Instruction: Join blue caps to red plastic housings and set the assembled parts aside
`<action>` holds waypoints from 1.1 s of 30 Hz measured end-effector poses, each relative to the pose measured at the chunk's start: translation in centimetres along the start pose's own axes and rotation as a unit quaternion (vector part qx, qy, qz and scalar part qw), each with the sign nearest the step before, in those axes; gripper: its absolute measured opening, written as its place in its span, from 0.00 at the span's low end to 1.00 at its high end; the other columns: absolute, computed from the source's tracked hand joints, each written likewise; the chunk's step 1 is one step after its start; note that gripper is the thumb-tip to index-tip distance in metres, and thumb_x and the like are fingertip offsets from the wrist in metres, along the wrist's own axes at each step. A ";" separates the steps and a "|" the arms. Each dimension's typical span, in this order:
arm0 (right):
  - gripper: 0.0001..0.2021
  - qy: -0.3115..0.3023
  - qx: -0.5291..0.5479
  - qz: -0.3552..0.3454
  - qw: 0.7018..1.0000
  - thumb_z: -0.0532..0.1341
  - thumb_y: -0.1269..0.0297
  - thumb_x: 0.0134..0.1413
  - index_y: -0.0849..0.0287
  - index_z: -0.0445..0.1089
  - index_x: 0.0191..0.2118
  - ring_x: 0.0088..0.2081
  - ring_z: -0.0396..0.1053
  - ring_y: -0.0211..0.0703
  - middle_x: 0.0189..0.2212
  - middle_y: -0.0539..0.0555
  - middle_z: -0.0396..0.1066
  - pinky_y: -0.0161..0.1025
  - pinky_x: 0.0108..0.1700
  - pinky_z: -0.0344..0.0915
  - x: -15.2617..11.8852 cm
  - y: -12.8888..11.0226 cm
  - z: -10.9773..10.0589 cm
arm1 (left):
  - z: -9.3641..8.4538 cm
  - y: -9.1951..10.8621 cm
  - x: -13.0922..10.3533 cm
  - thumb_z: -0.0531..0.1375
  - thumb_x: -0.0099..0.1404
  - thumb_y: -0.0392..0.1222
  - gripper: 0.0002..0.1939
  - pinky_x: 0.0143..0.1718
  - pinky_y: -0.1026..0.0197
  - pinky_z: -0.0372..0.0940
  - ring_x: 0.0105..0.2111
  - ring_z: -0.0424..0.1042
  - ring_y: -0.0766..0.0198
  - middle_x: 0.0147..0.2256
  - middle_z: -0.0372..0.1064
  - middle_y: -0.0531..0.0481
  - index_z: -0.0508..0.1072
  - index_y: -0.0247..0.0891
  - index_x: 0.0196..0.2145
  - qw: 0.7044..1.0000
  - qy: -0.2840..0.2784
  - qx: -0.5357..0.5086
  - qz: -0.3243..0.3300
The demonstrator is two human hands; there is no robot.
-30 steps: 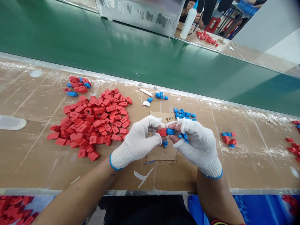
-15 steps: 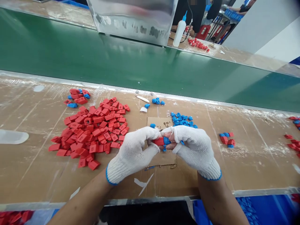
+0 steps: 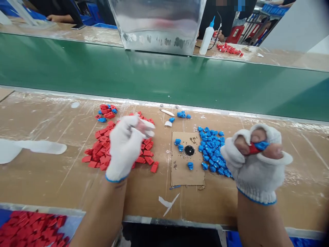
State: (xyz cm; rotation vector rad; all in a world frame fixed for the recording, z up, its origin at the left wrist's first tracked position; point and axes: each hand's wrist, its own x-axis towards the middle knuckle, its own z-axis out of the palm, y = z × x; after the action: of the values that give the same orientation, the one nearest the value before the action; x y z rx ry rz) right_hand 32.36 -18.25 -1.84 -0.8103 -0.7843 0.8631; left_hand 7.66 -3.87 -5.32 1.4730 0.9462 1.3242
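Note:
My left hand (image 3: 124,145), in a white glove with bare fingertips, is over the pile of red plastic pieces (image 3: 101,152). Its fingers are partly bent and apart, and nothing shows between them. On the right, my right hand (image 3: 257,168) is turned with its fingertips up, closed around a joined red-and-blue plastic piece (image 3: 259,146). Beside that hand is a heap of small blue pieces (image 3: 212,151). Between my hands lies a cardboard sheet (image 3: 180,175) bearing a round black spot (image 3: 189,150) and a few blue pieces (image 3: 190,166).
A small group of red and blue pieces (image 3: 106,112) sits at the back left. Behind the table runs a green belt (image 3: 154,79). Across it stand a metal box (image 3: 156,27) and a white bottle (image 3: 206,37). A bin of red pieces (image 3: 33,228) is at the lower left.
My hands have parted from the middle. The left went to the red pile; the right moved right, carrying the red-and-blue piece. The view has shifted, uncovering the cardboard and black spot.

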 end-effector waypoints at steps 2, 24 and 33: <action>0.18 0.021 -0.011 -0.021 1.000 0.75 0.45 0.56 0.53 0.75 0.29 0.19 0.46 0.33 0.23 0.44 0.53 0.36 0.17 0.44 0.4 -0.5 -1.0 | -2.4 -0.7 1.6 0.63 0.71 0.45 0.06 0.38 0.59 0.77 0.30 0.80 0.64 0.38 0.83 0.49 0.74 0.41 0.39 0.994 0.076 0.067 0.029; 0.15 0.050 0.029 0.071 0.996 0.58 0.41 0.68 0.46 0.63 0.39 0.16 0.31 0.35 0.18 0.37 0.42 0.36 0.16 0.36 1.5 0.4 -2.2 | -3.1 -2.5 1.3 0.55 0.69 0.44 0.21 0.63 0.32 0.65 0.65 0.66 0.31 0.66 0.72 0.37 0.87 0.45 0.48 0.705 -0.350 0.589 0.183; 0.15 0.007 0.046 0.057 0.997 0.63 0.43 0.67 0.46 0.63 0.40 0.23 0.39 0.36 0.30 0.44 0.53 0.34 0.15 0.37 1.4 0.9 -1.5 | -3.5 -3.4 1.1 0.53 0.71 0.44 0.23 0.66 0.33 0.63 0.69 0.65 0.33 0.67 0.73 0.37 0.85 0.39 0.51 0.730 -0.325 0.579 0.162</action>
State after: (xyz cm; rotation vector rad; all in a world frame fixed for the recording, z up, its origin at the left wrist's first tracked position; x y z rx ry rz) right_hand 33.96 -17.04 -2.98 -0.7844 -0.6869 0.9866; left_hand 4.39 -1.39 -8.19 2.8963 1.0710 0.1540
